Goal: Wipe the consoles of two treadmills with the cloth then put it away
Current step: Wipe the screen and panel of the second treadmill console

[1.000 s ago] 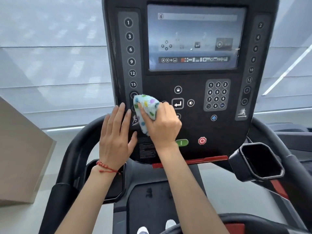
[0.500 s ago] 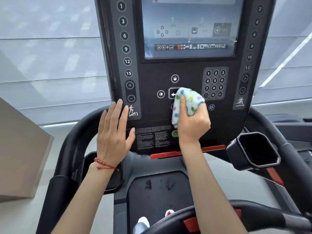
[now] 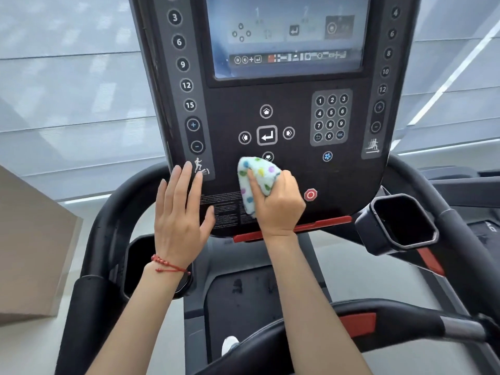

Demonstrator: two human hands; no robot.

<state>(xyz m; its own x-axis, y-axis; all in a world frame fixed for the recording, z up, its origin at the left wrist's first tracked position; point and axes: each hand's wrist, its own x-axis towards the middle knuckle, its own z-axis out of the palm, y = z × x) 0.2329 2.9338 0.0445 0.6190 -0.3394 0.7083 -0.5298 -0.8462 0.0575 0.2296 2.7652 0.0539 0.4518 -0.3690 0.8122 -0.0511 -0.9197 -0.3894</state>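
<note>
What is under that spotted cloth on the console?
The spotted cloth, gripped by the right hand, presses on the black console below the arrow buttons. Whatever lies beneath it is covered.

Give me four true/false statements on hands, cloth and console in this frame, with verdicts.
1. The right hand grips the spotted cloth against the console. True.
2. The left hand holds the cloth. False: it rests flat on the console's lower left, fingers straight.
3. The cloth covers the red stop button. False: the button shows uncovered, right of the hand.
4. The left wrist wears a red bracelet. True.
</note>
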